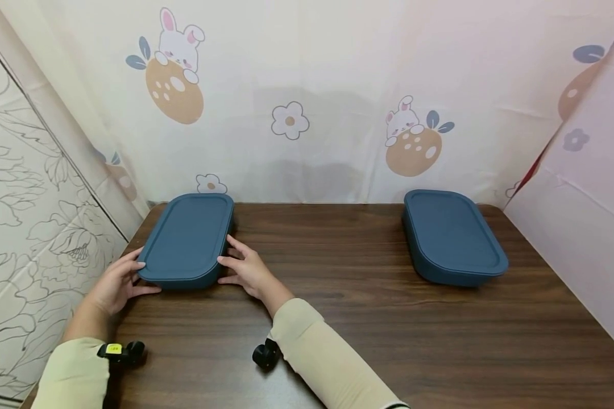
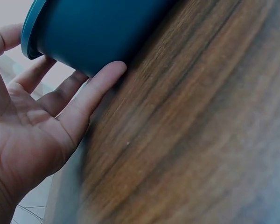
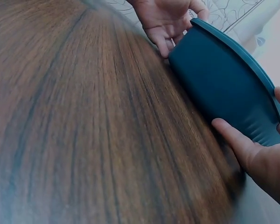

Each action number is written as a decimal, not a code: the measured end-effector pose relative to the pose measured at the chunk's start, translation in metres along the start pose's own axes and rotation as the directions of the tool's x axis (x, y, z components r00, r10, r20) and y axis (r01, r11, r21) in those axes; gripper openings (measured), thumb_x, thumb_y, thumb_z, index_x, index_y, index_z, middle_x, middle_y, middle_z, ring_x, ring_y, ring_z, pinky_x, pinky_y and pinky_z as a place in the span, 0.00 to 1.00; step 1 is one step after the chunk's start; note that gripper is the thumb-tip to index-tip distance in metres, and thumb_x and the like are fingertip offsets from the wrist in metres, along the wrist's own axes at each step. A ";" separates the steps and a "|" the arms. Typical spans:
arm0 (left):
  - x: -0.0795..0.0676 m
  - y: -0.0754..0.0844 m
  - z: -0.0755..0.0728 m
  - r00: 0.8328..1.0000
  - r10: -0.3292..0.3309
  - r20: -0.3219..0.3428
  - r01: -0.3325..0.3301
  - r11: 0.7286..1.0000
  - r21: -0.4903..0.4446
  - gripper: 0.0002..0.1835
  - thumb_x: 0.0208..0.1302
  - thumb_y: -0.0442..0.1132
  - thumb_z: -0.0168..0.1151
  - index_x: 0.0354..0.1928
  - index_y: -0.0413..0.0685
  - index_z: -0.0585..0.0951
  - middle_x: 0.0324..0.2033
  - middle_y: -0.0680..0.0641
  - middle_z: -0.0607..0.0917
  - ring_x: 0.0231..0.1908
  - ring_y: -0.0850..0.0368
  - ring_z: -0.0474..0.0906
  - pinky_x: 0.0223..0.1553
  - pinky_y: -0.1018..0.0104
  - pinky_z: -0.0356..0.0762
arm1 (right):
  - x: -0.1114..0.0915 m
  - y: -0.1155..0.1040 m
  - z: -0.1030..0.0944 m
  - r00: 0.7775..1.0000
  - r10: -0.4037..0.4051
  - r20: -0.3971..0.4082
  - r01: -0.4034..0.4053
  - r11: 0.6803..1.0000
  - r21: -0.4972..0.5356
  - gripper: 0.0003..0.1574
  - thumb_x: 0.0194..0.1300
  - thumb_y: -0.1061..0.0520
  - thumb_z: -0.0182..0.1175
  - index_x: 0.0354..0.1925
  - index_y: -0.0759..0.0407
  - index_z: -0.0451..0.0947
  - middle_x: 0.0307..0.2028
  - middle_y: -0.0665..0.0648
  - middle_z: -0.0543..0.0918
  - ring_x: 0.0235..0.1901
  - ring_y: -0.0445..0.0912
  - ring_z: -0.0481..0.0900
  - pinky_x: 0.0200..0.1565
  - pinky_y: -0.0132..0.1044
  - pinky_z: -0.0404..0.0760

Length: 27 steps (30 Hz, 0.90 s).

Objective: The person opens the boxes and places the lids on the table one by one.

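A dark blue lidded storage box (image 1: pixel 186 238) stands at the back left of the table, its lid on. My left hand (image 1: pixel 115 284) grips its front left corner: the thumb (image 2: pixel 100 84) lies low against the front wall, near the tabletop, while the other fingers reach round the left side and up to the lid rim. At the front right corner, my right hand (image 1: pixel 248 270) holds the box with fingers spread along the right side. In the right wrist view its thumb (image 3: pixel 233 137) lies along the bottom of the wall and a fingertip touches the rim.
A second blue lidded box (image 1: pixel 452 238) stands at the back right of the brown wooden table (image 1: pixel 317 250). A printed curtain (image 1: pixel 312 85) hangs along the back edge. A patterned panel (image 1: pixel 46 227) borders the left side, and pale cloth (image 1: pixel 583 238) borders the right.
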<state>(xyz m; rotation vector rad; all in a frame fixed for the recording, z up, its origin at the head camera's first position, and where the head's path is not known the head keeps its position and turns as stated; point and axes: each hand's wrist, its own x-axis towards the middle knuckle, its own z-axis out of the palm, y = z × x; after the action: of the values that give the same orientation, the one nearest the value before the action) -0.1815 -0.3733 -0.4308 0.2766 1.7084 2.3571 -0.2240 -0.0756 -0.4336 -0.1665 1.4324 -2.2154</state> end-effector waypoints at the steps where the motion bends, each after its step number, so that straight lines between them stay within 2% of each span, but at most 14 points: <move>1: 0.000 0.000 0.001 1.000 0.004 0.004 -0.004 1.000 -0.013 0.26 0.75 0.28 0.37 0.60 0.63 0.78 0.50 0.57 0.84 0.48 0.61 0.81 0.38 0.48 0.84 | 0.000 0.000 0.000 1.000 0.001 -0.002 -0.001 1.000 0.004 0.41 0.68 0.66 0.59 0.74 0.47 0.59 0.71 0.66 0.57 0.60 0.59 0.71 0.49 0.60 0.78; 8: -0.004 -0.002 0.005 0.998 0.048 0.038 -0.045 0.997 -0.066 0.27 0.74 0.25 0.36 0.62 0.57 0.77 0.51 0.52 0.84 0.47 0.56 0.82 0.37 0.45 0.83 | -0.006 -0.002 -0.003 1.000 0.009 -0.004 -0.009 0.999 0.033 0.40 0.67 0.67 0.59 0.73 0.49 0.62 0.67 0.64 0.63 0.53 0.57 0.77 0.48 0.61 0.78; 18: -0.009 -0.002 0.015 0.992 0.095 0.081 -0.082 0.985 -0.150 0.29 0.73 0.22 0.33 0.63 0.52 0.77 0.53 0.48 0.83 0.47 0.50 0.83 0.37 0.43 0.82 | -0.012 -0.006 -0.010 0.999 0.021 0.032 -0.021 0.999 0.027 0.40 0.67 0.67 0.60 0.72 0.48 0.62 0.67 0.65 0.63 0.53 0.62 0.77 0.49 0.59 0.79; 27: -0.010 -0.003 0.030 0.994 0.102 0.031 -0.100 0.992 -0.078 0.27 0.73 0.22 0.39 0.62 0.54 0.78 0.51 0.50 0.84 0.45 0.52 0.83 0.35 0.44 0.83 | -0.021 -0.014 -0.017 0.999 0.004 0.031 -0.005 1.000 0.027 0.39 0.67 0.67 0.59 0.72 0.50 0.62 0.67 0.66 0.63 0.55 0.59 0.76 0.49 0.60 0.78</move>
<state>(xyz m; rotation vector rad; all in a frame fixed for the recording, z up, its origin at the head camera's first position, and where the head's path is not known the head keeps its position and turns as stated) -0.1639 -0.3478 -0.4245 0.3981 1.6198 2.4676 -0.2168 -0.0471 -0.4251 -0.1877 1.3842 -2.2177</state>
